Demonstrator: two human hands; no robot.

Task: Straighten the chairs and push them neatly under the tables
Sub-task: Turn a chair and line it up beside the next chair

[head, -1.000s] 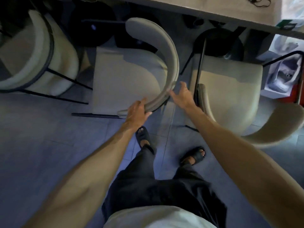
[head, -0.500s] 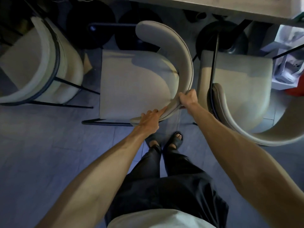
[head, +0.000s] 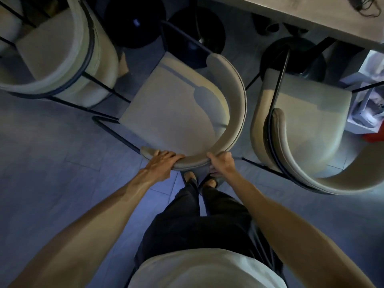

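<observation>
A beige chair (head: 176, 113) with a curved padded backrest and thin black frame stands right in front of me, its seat turned at an angle to the table (head: 311, 19) at the upper right. My left hand (head: 164, 163) grips the left part of the backrest curve. My right hand (head: 221, 163) is closed around the same backrest a little further right. A second beige chair (head: 311, 125) stands to the right, close beside it. A third chair (head: 68, 59) is at the upper left.
Round black table bases (head: 135, 19) sit on the grey tiled floor beyond the middle chair, another (head: 295, 57) behind the right chair. A white box and red item (head: 369, 113) lie at the far right. My feet in dark sandals (head: 209, 181) stand just behind the backrest.
Both hands have closed on the middle chair's backrest and the chair has rotated, its seat now angled. My feet have stepped together closer to the chair.
</observation>
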